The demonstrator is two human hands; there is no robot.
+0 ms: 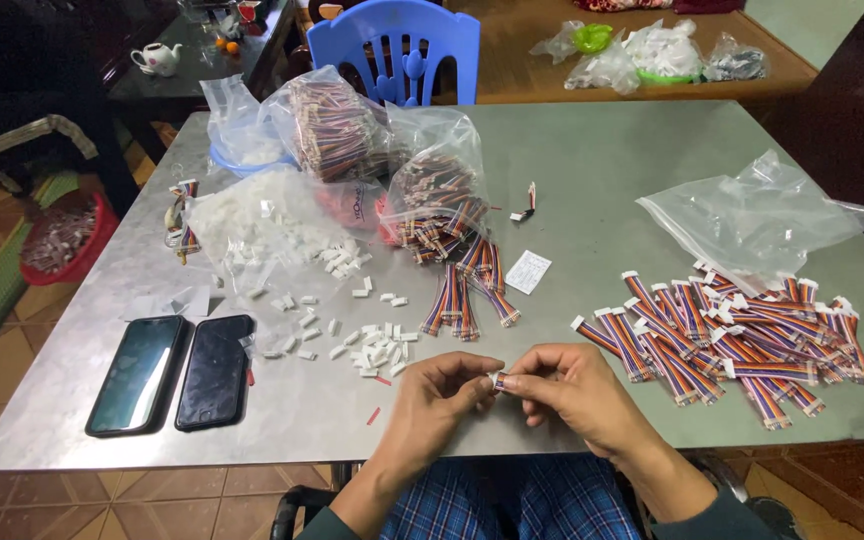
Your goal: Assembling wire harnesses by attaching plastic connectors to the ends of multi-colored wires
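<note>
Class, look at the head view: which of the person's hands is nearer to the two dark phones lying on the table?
Left. The left hand is right of the phones, across bare tabletop; the right hand lies farther right, beyond it.

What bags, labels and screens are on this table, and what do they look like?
Two black smartphones: front left, flat, side by side, screens dark.
Clear plastic bags of striped ribbon cables: back centre, bulging.
Clear empty bag: right, crumpled.
Small white paper slip: centre, rectangular.
</note>
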